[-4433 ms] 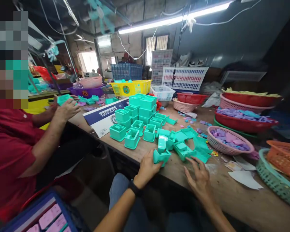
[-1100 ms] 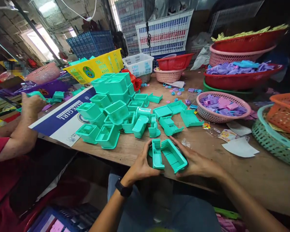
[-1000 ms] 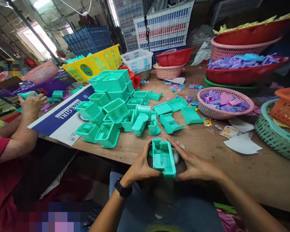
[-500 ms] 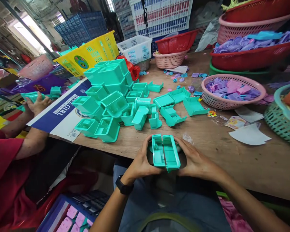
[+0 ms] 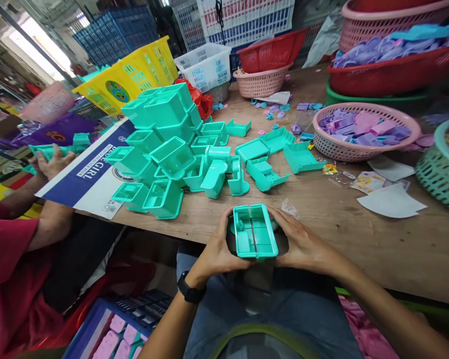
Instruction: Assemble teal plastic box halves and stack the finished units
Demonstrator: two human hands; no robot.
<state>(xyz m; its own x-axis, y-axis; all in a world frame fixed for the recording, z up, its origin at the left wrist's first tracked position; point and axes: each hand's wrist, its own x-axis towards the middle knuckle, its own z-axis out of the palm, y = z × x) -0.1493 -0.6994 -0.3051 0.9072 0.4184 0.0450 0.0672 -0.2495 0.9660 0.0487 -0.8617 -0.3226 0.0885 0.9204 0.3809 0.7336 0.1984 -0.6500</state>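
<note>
Two bare hands grip the two halves of a turquoise plastic box: the fingers of the left hand [image 5: 214,253] curl round the left half-shell [image 5: 242,243], and those of the right hand [image 5: 305,245] hold the right half-shell [image 5: 266,230]. The halves lie side by side, open faces up, with a narrow dark slit along the seam; whether their ends touch is hard to tell. A square block and a small rounded part show inside the left half-shell. The outer walls are largely covered by the hands, and the underside is hidden, so I cannot tell whether the box rests on the near edge of the counter [image 5: 344,244] or is held just above it.

A black wristband [image 5: 191,288] circles the left wrist. Just beyond the right hand lies a crumpled clear plastic scrap [image 5: 290,207]. Farther back are loose turquoise shells [image 5: 303,158] and, to the left, a pile of turquoise boxes [image 5: 168,117], which covers part of the lettering on a blue-and-white cardboard sheet [image 5: 71,180]. A pink basket [image 5: 362,152] holds purple and pink pieces. At the right edge, a pale green basket [image 5: 437,174] is cut off, as is a blue crate [image 5: 83,324] at the bottom. At the left, a co-worker's hand [image 5: 54,162] touches a turquoise piece, its shape unclear; the red sleeve [image 5: 11,239] is cropped.
</note>
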